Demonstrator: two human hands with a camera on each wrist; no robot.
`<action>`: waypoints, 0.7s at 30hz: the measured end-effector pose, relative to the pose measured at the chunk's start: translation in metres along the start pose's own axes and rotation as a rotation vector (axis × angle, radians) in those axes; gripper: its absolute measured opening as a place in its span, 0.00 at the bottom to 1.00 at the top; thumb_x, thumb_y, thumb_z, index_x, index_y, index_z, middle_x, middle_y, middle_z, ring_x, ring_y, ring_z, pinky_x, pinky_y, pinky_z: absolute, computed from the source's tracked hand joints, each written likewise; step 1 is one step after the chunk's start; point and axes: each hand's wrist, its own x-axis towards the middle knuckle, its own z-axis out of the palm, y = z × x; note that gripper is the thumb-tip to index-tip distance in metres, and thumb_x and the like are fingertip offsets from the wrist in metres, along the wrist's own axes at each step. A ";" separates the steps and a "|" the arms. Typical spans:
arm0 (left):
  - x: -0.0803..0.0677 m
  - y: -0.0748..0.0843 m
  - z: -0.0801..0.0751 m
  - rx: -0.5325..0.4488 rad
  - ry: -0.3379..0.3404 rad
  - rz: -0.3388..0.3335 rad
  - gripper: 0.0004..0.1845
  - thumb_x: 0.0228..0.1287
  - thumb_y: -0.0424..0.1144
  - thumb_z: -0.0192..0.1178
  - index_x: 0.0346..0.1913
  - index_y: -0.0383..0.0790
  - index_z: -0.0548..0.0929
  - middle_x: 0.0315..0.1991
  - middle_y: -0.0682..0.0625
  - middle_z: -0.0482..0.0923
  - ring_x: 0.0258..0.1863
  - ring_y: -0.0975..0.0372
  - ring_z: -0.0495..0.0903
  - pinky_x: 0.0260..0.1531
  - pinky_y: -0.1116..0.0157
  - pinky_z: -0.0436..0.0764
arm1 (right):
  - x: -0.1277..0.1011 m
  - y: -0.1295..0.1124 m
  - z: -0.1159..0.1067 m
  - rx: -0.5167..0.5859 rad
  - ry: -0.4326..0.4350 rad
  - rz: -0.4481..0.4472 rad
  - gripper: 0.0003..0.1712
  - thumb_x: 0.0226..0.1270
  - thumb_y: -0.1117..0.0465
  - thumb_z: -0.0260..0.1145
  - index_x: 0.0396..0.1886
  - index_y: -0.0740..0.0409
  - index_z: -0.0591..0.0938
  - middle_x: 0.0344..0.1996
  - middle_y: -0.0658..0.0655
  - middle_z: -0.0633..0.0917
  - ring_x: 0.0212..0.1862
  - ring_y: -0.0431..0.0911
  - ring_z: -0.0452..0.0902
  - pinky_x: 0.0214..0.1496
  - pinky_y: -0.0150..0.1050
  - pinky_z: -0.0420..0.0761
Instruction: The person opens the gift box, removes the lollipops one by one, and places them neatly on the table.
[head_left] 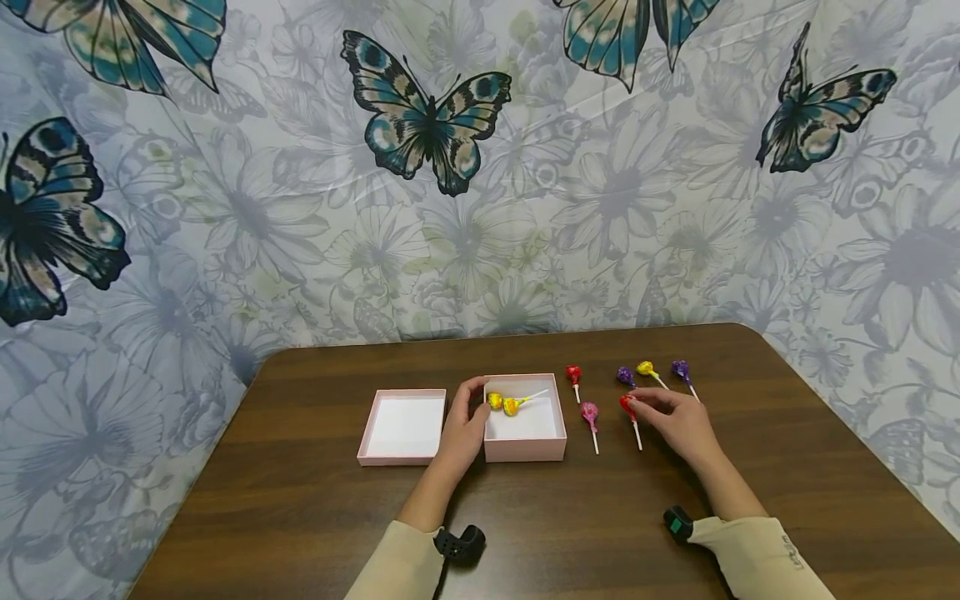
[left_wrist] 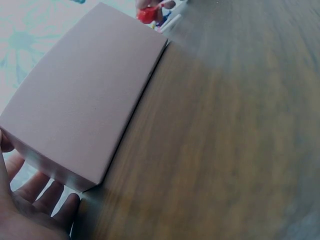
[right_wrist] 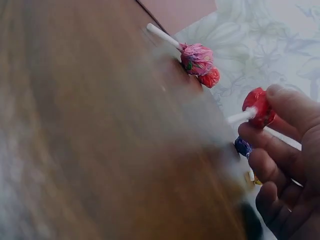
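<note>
Right hand (head_left: 678, 421) pinches the red lollipop (head_left: 627, 406) on the worktop (head_left: 315, 517), stick pointing toward the person, seemingly not yet lifted, just right of the pink box (head_left: 525, 450), which the left hand (head_left: 465, 421) grips.

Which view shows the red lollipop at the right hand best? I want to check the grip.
The right wrist view: the red lollipop sits close, pinched by the right hand. The head view shows it small; the left wrist view only a far red blur.

Dark wooden table (head_left: 300, 517), butterfly-and-flower patterned backdrop (head_left: 480, 208) behind, soft even light
</note>
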 end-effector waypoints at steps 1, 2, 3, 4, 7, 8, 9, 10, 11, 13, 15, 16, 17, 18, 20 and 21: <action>0.000 0.000 0.000 0.003 0.000 0.001 0.21 0.73 0.34 0.49 0.66 0.49 0.71 0.70 0.47 0.69 0.73 0.53 0.66 0.75 0.48 0.63 | 0.000 0.002 0.001 -0.001 -0.001 0.003 0.20 0.67 0.42 0.67 0.48 0.49 0.89 0.46 0.58 0.90 0.42 0.39 0.80 0.41 0.33 0.77; 0.000 0.000 0.000 0.004 0.001 -0.001 0.21 0.73 0.34 0.49 0.66 0.49 0.71 0.70 0.48 0.69 0.73 0.53 0.66 0.75 0.48 0.63 | 0.000 0.003 0.002 -0.003 -0.003 0.005 0.20 0.67 0.41 0.67 0.47 0.48 0.89 0.47 0.57 0.90 0.44 0.41 0.81 0.42 0.33 0.77; 0.000 0.000 0.000 0.004 0.002 -0.003 0.21 0.73 0.34 0.49 0.66 0.49 0.71 0.70 0.48 0.69 0.73 0.53 0.66 0.75 0.48 0.63 | 0.000 0.004 0.003 -0.005 -0.005 0.006 0.20 0.67 0.41 0.67 0.47 0.48 0.89 0.48 0.56 0.90 0.47 0.43 0.82 0.44 0.34 0.77; 0.000 0.000 0.000 0.006 0.003 -0.004 0.21 0.72 0.34 0.49 0.66 0.49 0.71 0.70 0.48 0.70 0.72 0.53 0.66 0.75 0.48 0.63 | 0.000 0.005 0.004 -0.008 -0.009 0.005 0.20 0.66 0.41 0.67 0.47 0.48 0.89 0.48 0.56 0.89 0.48 0.46 0.82 0.45 0.36 0.78; 0.000 0.000 0.000 0.009 0.007 -0.006 0.21 0.72 0.34 0.49 0.66 0.49 0.71 0.70 0.47 0.70 0.72 0.53 0.67 0.74 0.48 0.63 | 0.001 0.007 0.007 -0.020 -0.014 -0.005 0.20 0.66 0.40 0.67 0.46 0.47 0.90 0.49 0.55 0.89 0.53 0.52 0.83 0.49 0.40 0.78; 0.001 0.000 0.000 0.009 0.008 -0.008 0.21 0.72 0.35 0.49 0.66 0.49 0.71 0.70 0.48 0.70 0.72 0.53 0.67 0.74 0.48 0.63 | 0.001 0.007 0.008 -0.027 -0.014 -0.012 0.19 0.66 0.41 0.67 0.46 0.47 0.90 0.49 0.56 0.89 0.53 0.54 0.83 0.50 0.42 0.78; 0.001 0.000 0.000 0.013 0.008 -0.008 0.21 0.72 0.35 0.50 0.66 0.49 0.71 0.70 0.48 0.70 0.72 0.53 0.67 0.74 0.48 0.63 | 0.001 0.008 0.008 -0.033 -0.016 -0.017 0.19 0.66 0.41 0.68 0.46 0.47 0.90 0.49 0.56 0.89 0.52 0.55 0.83 0.50 0.44 0.77; 0.000 0.000 0.000 0.014 0.008 -0.007 0.21 0.72 0.35 0.50 0.66 0.49 0.71 0.70 0.48 0.70 0.72 0.53 0.67 0.74 0.48 0.63 | 0.001 0.008 0.009 -0.040 -0.016 -0.025 0.18 0.66 0.42 0.68 0.46 0.48 0.90 0.49 0.56 0.89 0.52 0.56 0.83 0.50 0.45 0.78; 0.000 0.000 0.000 0.014 0.008 -0.006 0.21 0.72 0.35 0.50 0.66 0.49 0.71 0.70 0.48 0.70 0.72 0.53 0.67 0.74 0.48 0.63 | 0.002 0.008 0.009 -0.047 -0.016 -0.029 0.18 0.66 0.43 0.68 0.46 0.48 0.90 0.49 0.57 0.89 0.51 0.56 0.83 0.49 0.46 0.77; 0.000 0.000 -0.001 0.012 0.006 -0.001 0.21 0.72 0.34 0.49 0.66 0.49 0.71 0.70 0.48 0.70 0.72 0.53 0.67 0.75 0.48 0.63 | 0.001 0.009 0.010 -0.063 -0.014 -0.033 0.17 0.66 0.44 0.69 0.45 0.48 0.90 0.49 0.56 0.89 0.50 0.55 0.83 0.49 0.46 0.77; 0.000 0.000 -0.001 0.008 0.004 0.000 0.21 0.73 0.34 0.49 0.66 0.49 0.71 0.70 0.48 0.70 0.72 0.53 0.66 0.75 0.48 0.62 | 0.001 0.009 0.011 -0.082 -0.016 -0.036 0.17 0.66 0.44 0.69 0.45 0.48 0.90 0.48 0.56 0.89 0.48 0.53 0.83 0.46 0.44 0.77; 0.000 0.000 -0.001 0.005 0.002 0.000 0.21 0.73 0.34 0.49 0.66 0.49 0.71 0.70 0.47 0.69 0.73 0.53 0.66 0.75 0.48 0.62 | 0.001 0.008 0.011 -0.092 -0.016 -0.038 0.17 0.66 0.43 0.69 0.45 0.48 0.90 0.48 0.55 0.89 0.46 0.52 0.82 0.45 0.43 0.76; 0.000 0.000 -0.001 0.003 0.002 0.000 0.21 0.73 0.34 0.49 0.66 0.49 0.71 0.70 0.47 0.69 0.73 0.53 0.66 0.75 0.47 0.62 | 0.001 0.008 0.011 -0.099 -0.016 -0.038 0.17 0.66 0.43 0.68 0.44 0.47 0.90 0.48 0.55 0.89 0.44 0.50 0.82 0.43 0.42 0.75; 0.000 0.000 -0.001 0.004 0.001 0.001 0.21 0.73 0.34 0.49 0.66 0.49 0.71 0.70 0.47 0.69 0.73 0.52 0.66 0.75 0.47 0.62 | 0.001 0.008 0.012 -0.105 -0.015 -0.039 0.17 0.66 0.43 0.68 0.44 0.47 0.90 0.47 0.55 0.89 0.43 0.49 0.81 0.42 0.41 0.75; 0.000 0.000 -0.001 0.006 0.001 0.001 0.21 0.73 0.34 0.49 0.66 0.49 0.71 0.70 0.47 0.69 0.73 0.52 0.66 0.75 0.46 0.62 | 0.001 0.008 0.012 -0.112 -0.012 -0.038 0.17 0.66 0.43 0.68 0.44 0.47 0.90 0.46 0.54 0.90 0.39 0.46 0.79 0.40 0.39 0.74; 0.000 0.000 -0.001 0.006 0.001 0.001 0.21 0.73 0.35 0.49 0.66 0.49 0.71 0.70 0.47 0.69 0.73 0.52 0.66 0.75 0.46 0.62 | 0.002 0.008 0.012 -0.113 -0.009 -0.036 0.17 0.65 0.43 0.69 0.44 0.47 0.90 0.45 0.54 0.90 0.38 0.44 0.78 0.39 0.38 0.73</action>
